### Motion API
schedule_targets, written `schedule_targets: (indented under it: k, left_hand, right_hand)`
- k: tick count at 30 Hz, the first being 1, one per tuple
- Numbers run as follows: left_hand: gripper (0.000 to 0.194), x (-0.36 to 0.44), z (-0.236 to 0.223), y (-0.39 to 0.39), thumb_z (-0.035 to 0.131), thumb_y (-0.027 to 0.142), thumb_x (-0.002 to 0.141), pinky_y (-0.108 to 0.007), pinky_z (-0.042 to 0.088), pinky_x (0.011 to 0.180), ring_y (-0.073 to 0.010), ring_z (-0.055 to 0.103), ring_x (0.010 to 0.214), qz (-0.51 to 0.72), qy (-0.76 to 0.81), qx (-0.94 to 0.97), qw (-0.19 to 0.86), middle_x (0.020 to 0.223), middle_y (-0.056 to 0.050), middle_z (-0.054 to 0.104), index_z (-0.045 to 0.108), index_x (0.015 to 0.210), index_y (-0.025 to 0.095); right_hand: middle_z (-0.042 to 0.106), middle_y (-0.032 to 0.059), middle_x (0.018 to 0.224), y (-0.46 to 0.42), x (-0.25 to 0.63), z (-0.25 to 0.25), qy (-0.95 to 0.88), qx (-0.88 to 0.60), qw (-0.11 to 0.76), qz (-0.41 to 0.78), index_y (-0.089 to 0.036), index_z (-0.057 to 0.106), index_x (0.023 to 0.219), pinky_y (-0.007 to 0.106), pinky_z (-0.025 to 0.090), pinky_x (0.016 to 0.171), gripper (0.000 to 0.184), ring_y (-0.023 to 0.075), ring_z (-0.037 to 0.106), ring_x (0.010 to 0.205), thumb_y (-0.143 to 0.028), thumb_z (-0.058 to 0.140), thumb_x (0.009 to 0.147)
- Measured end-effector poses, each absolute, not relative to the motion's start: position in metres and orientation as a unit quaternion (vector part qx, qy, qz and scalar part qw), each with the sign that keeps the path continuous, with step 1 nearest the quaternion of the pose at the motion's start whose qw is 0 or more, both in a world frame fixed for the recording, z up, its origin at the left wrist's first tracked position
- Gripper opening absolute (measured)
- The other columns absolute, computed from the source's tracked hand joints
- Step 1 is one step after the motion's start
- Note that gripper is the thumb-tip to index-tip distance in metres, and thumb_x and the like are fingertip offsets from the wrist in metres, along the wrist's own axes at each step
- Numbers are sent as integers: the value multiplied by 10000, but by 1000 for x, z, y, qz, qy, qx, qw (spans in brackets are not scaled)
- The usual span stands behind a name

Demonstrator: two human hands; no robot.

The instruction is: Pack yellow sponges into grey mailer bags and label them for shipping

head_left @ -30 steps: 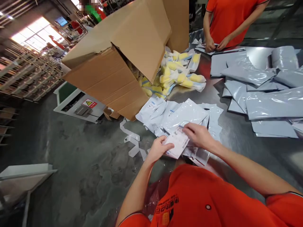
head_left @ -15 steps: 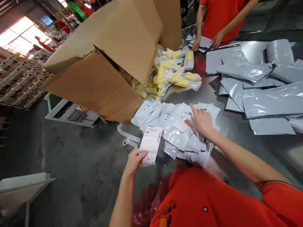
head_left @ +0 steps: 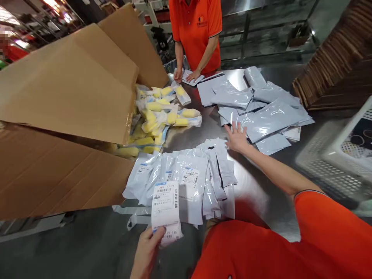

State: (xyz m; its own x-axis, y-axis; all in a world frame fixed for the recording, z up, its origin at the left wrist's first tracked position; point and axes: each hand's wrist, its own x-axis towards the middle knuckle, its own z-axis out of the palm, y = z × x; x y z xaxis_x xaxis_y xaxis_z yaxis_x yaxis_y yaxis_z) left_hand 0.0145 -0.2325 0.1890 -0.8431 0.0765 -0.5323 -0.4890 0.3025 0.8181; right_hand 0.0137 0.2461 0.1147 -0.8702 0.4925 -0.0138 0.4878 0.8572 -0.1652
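Pinched between thumb and fingers of my left hand (head_left: 149, 244) is a strip of printed shipping labels (head_left: 165, 203), hanging over the table's front edge. Just beyond it lies a row of grey-white mailer bags (head_left: 188, 161), several overlapping; one carries a stuck-on label (head_left: 190, 177). My right hand (head_left: 237, 138) is spread open, fingers apart, at the near left edge of a second heap of grey plastic mailers (head_left: 271, 118). Its fingertips reach that heap; whether they press on it I cannot tell.
At left stands a large open cardboard box (head_left: 69, 85), with yellow items in clear wrapping (head_left: 162, 116) spilling onto the metal table (head_left: 200, 131). Across the table a co-worker (head_left: 196, 35) handles a mailer. To the right are stacked cardboard (head_left: 334, 58) and a white plastic basket (head_left: 334, 151).
My right hand has left the labelled mailer and moved right to the other heap, its fingers spreading. The view has turned right. My left hand still holds the label strip.
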Motion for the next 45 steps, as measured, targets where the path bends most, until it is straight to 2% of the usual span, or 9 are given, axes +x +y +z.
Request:
schedule_targets:
  k: [6, 10, 15, 22, 29, 33, 37, 42, 45]
  left_hand:
    - [504, 9, 184, -219, 888, 541, 480, -292, 513, 574, -234, 665, 625, 565, 769, -130, 270, 698, -64, 755, 797, 770, 139]
    - [441, 7, 202, -209, 892, 484, 496, -257, 474, 545, -182, 616, 565, 582, 754, -119, 281, 632, -63, 716, 762, 693, 111]
    - [474, 16, 229, -206, 884, 401, 461, -260, 460, 540, -145, 570, 522, 632, 741, -119, 195, 650, -32, 691, 757, 815, 113]
    - [411, 47, 242, -241, 861, 427, 519, -280, 495, 628, -186, 634, 646, 634, 752, -135, 121, 712, -52, 725, 747, 775, 126]
    - [328, 80, 226, -249, 758, 437, 683, -241, 379, 542, -126, 481, 550, 543, 799, -34, 258, 579, -19, 619, 727, 632, 114]
    - [355, 82, 220, -247, 753, 414, 732, -250, 462, 643, -187, 599, 753, 547, 767, 33, 333, 878, -72, 725, 782, 943, 130]
    - [892, 79, 226, -237, 835, 266, 623, -241, 506, 720, -220, 618, 995, 623, 714, 36, 317, 1401, -86, 552, 487, 1445, 272]
    - [289, 72, 230, -211, 746, 399, 706, -200, 381, 534, -105, 478, 586, 589, 774, 0, 234, 653, 10, 575, 675, 788, 131]
    - [364, 65, 224, -208, 752, 421, 678, -199, 329, 517, -92, 409, 556, 566, 798, 11, 205, 548, 48, 457, 522, 563, 163]
  right_hand:
    - [388, 281, 1498, 371, 103, 57, -951, -308, -1, -38, -20, 466, 1414, 736, 151, 1077, 534, 398, 291, 1425, -69, 367, 891]
    - [664, 220, 1181, 356, 100, 86, -949, -301, 83, 42, -43, 622, 1218, 483, 453, 942, 401, 320, 613, 1091, -137, 361, 928]
    - [687, 104, 1197, 216, 59, 159, -937, -133, 251, 202, -163, 591, 1294, 311, 494, 842, 397, 229, 658, 1011, -217, 386, 957]
    - [709, 167, 1060, 11, 50, 186, -946, 179, -87, 255, -96, 676, 1084, 332, 538, 732, 278, 256, 696, 871, -149, 462, 913]
    - [679, 98, 1212, 24, 33, 206, -731, 114, -145, 657, -209, 618, 1281, 311, 546, 813, 462, 214, 633, 1077, -484, 424, 964]
    - [692, 38, 929, 15, 41, 209, -696, 131, -176, 683, -152, 656, 1027, 253, 490, 680, 381, 167, 620, 819, -456, 658, 797]
    - [650, -2, 779, -3, 67, 207, -738, 114, -111, 656, -157, 637, 848, 239, 431, 664, 261, 136, 566, 720, -415, 598, 852]
    - [679, 22, 833, -13, 96, 207, -814, 164, -43, 555, -192, 658, 896, 242, 414, 667, 283, 143, 588, 740, -412, 489, 953]
    - [691, 46, 870, -3, 90, 206, -858, 198, 7, 473, -203, 670, 907, 255, 423, 685, 312, 152, 601, 750, -402, 440, 977]
